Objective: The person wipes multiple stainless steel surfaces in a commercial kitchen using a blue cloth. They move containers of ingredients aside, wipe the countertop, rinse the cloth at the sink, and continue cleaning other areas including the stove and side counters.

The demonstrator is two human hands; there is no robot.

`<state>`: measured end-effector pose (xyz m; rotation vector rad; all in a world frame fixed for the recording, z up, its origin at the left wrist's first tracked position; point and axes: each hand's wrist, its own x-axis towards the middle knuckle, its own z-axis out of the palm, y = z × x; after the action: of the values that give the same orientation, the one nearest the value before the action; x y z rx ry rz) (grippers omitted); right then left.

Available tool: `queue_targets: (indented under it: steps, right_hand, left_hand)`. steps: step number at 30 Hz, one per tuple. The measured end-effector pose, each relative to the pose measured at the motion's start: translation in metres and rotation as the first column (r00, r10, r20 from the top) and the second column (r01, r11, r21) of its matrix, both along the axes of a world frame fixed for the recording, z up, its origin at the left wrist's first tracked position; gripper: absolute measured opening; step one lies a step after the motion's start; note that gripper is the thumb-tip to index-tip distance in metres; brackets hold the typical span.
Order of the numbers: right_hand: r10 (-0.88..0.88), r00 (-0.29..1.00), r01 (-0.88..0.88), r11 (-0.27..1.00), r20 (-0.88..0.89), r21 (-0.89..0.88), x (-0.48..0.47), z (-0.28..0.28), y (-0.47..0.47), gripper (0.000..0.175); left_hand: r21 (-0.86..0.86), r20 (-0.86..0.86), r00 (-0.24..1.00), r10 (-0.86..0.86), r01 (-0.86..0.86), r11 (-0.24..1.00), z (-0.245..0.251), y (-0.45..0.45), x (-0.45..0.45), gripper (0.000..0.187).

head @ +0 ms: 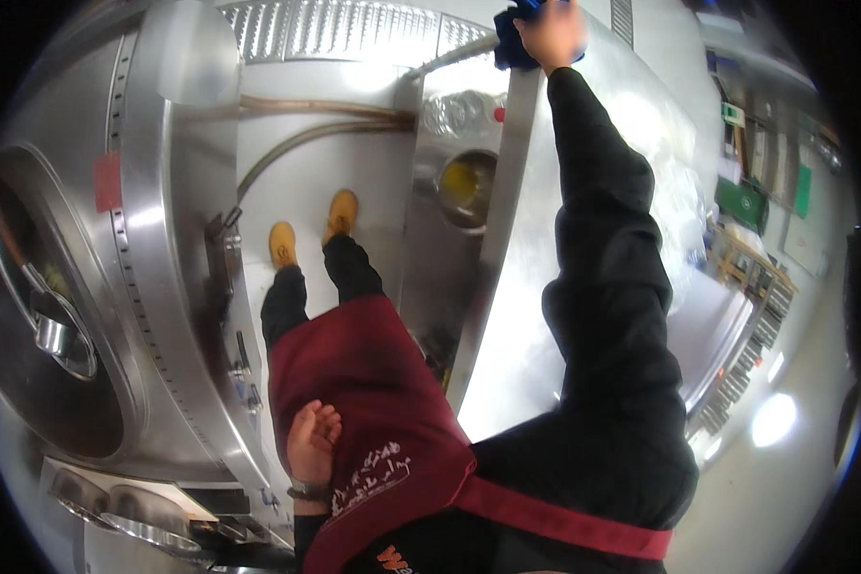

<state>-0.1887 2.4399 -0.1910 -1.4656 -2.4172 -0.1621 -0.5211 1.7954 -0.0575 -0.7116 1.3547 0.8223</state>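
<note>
At the top of the head view, my right hand [556,37] grips a bunched dark blue cloth [509,39] at the far end of a shiny steel worktable [506,351]. My right arm stretches forward over the tabletop. Low on the left, my left hand [314,438] hangs in front of my dark red apron [359,344], palm up and fingers loosely curled, with nothing in it. On a shelf under the table are a metal pot [482,204] with something yellow inside and a clear plastic bottle [455,113] with a red cap.
To the left runs a steel cooking range [147,287] with a large wok [57,402] holding a ladle [54,336]. Hoses [316,107] cross the floor towards the table. Metal bowls [147,527] stand at lower left. Clear plastic [678,208] lies along the table's right side.
</note>
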Motion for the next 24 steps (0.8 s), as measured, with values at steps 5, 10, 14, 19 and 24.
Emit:
queue_targets:
  steps: [5,10,14,19,24]
  right_hand:
    - [-0.337,0.938,0.343,0.937,0.087,-0.069,0.000,0.003,-0.143,0.106]
    - [-0.407,0.912,0.409,0.888,0.054,-0.210,0.006,0.026,-0.413,0.102]
    - [-0.442,0.874,0.485,0.786,0.201,-0.382,0.000,0.057,-0.593,0.110]
    - [-0.499,0.841,0.539,0.734,0.211,-0.414,0.006,0.062,-0.585,0.112]
    - [-0.429,0.893,0.449,0.858,0.134,-0.251,-0.002,0.034,-0.404,0.110]
  left_hand:
    - [0.135,0.052,0.996,-0.073,0.066,0.989,-0.004,0.007,-0.026,0.028]
    - [0.326,0.120,0.978,-0.172,0.125,0.937,0.000,0.035,-0.040,0.028]
    - [0.350,0.190,0.966,-0.173,0.098,0.932,0.000,0.040,-0.042,0.027]
    - [0.237,0.285,0.958,-0.043,-0.027,0.971,-0.011,0.031,-0.040,0.024]
    - [0.114,0.309,0.950,-0.032,-0.004,0.994,-0.025,0.029,-0.027,0.025]
